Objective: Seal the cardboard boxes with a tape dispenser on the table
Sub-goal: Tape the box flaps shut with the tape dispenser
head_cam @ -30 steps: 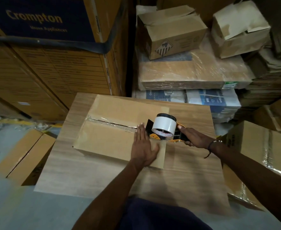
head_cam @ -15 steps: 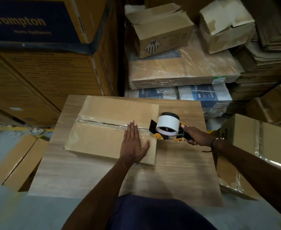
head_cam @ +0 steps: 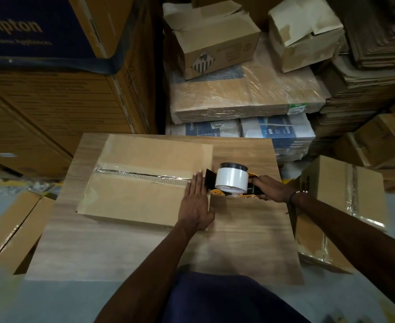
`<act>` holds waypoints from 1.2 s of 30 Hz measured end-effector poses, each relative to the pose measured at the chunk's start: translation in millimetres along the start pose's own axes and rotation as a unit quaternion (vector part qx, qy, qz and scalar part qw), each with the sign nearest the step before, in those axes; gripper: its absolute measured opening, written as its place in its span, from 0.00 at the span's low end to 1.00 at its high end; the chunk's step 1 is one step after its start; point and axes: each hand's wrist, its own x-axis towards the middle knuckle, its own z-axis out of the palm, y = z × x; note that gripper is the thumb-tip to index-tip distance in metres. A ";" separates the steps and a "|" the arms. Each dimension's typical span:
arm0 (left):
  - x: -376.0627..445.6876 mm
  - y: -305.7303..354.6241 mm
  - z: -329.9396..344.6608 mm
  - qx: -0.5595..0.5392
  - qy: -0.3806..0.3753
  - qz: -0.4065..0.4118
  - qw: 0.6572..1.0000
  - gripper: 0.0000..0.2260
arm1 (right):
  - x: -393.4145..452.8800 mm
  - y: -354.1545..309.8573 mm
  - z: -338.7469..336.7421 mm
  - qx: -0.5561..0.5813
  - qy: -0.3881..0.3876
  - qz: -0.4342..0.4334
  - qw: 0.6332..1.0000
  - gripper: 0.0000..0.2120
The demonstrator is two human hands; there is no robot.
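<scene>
A flat brown cardboard box (head_cam: 131, 199) lies on the wooden table (head_cam: 243, 248). Clear tape (head_cam: 145, 177) runs along its centre seam from the left end towards the right. My left hand (head_cam: 195, 203) presses flat on the box's right end, fingers straight, beside the seam. My right hand (head_cam: 270, 188) grips the handle of the orange and black tape dispenser (head_cam: 231, 181), which carries a white tape roll and sits just past the box's right edge.
Tall printed cartons (head_cam: 51, 89) stand behind the table on the left. Wrapped packs and loose boxes (head_cam: 238, 94) pile up at the back right. A taped box (head_cam: 341, 206) sits on the floor to the right, another box (head_cam: 12, 227) to the left.
The dispenser and my right hand have moved right along the seam, off the box's right end. My left hand has slid right with them, staying flat on the box.
</scene>
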 end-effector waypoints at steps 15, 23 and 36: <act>-1.1 0.2 -1.3 -0.004 0.008 0.000 1.000 0.44 | 13.2 20.2 -2.1 -0.054 0.010 0.018 0.998 0.17; -1.2 -1.6 0.2 -0.021 0.009 -0.001 1.000 0.43 | 34.5 9.5 -4.8 -0.121 0.050 0.001 0.991 0.30; -2.2 1.2 -3.0 -0.015 0.006 -0.005 1.000 0.43 | 38.0 63.7 -5.4 -0.139 0.087 0.087 0.983 0.27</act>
